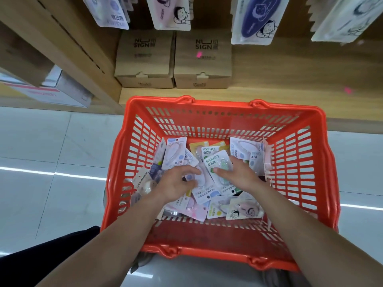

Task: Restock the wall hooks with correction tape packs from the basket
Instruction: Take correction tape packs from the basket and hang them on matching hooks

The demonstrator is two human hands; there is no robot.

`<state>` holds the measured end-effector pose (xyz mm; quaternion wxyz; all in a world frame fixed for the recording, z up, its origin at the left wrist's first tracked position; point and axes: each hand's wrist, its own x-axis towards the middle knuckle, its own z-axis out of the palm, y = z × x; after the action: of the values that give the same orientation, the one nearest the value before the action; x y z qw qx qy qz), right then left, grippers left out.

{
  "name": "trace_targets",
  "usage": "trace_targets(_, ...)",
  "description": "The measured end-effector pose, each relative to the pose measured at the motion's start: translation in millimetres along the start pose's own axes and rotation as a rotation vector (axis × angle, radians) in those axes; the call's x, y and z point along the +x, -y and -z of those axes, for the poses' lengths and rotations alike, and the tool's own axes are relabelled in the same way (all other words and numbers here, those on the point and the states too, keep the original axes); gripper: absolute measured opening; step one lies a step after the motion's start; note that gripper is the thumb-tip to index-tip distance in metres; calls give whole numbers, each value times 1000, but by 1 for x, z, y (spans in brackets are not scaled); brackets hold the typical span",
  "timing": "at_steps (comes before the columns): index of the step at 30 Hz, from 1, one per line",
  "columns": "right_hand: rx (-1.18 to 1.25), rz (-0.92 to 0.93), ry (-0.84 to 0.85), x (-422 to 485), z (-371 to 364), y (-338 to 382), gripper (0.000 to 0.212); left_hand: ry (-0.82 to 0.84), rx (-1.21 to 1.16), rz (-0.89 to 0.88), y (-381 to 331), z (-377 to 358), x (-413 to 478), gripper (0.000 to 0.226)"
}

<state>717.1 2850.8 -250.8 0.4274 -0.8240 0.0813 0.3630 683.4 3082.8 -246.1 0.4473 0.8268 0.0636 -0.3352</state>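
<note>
**Correction tape packs heaped in the basket, both hands among them**

Correction tape packs [175,154] lie jumbled on the bottom of an orange plastic basket [217,105] standing on pale floor tiles [51,152] against a wooden shelf [290,79]. Two brown cardboard boxes [145,59] marked NU SIGN sit on that shelf, and hanging packs [170,13] dangle above. The basket's high slotted walls hem both forearms. The right hand [238,172] pinches a green Campus pack [215,162] between thumb and narrowly spread fingers. The left hand [178,183] curls its fingers on a lilac pack [204,182]; whether it grips cannot be told.
</note>
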Motion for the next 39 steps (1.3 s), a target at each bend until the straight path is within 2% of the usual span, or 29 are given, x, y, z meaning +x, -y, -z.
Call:
trace_targets(3, 37, -18, 60, 1, 1, -7, 53, -144, 180, 55, -1, -5, -3, 13)
trace_targets(5, 102, -33, 65, 1, -1, -8, 51, -162, 261, 132, -2, -6, -8, 9)
trace_targets(9, 269, -55, -7, -2, -15, -2, 58, -100, 329, 218, -2, -12, -15, 42)
trace_targets(11, 208, -51, -1, 0, -24, -2, 63, -116, 197, 240, -3, -16, -16, 42)
trace_targets(14, 212, -103, 28, -1, -28, -3, 63, -162, -149, 250, -3, -19, -16, 25)
trace_targets(18, 286, -81, 45, -4, -29, -10, 32, -196, -342, 245, -1, -20, -16, 26)
trace_targets(21, 327, -26, -14, -8, -35, -9, 42, -260, -448, 267, -6, -22, -13, 29)
trace_targets(23, 372, -32, -40, -10, -36, -8, 49, -286, -507, 260, -7, -22, -10, 41)
trace_targets(26, 465, -72, -7, -13, -27, -5, 39, -266, -578, 236, -11, -22, -11, 56)
trace_targets(27, 496, -92, -8, -13, -23, -3, 37, -251, -606, 235, -11, -22, -11, 55)
trace_targets(30, 564, -164, -24, -16, -11, 0, 61, -230, -722, 231, -16, -17, -11, 55)
trace_targets(32, 534, -155, -62, -22, -4, 2, 51, -204, -822, 228, -21, -12, -13, 52)
trace_targets(34, 542, -135, -80, -31, -1, 9, 38, -142, -852, 207, -27, -7, -17, 36)
trace_targets(36, 615, -131, -53, -34, -3, 12, 43, -110, -817, 173, -32, -8, -21, 22)
trace_targets(39, 684, -103, -5, -32, -10, 12, 54, -137, -776, 158, -36, -18, -24, 28)
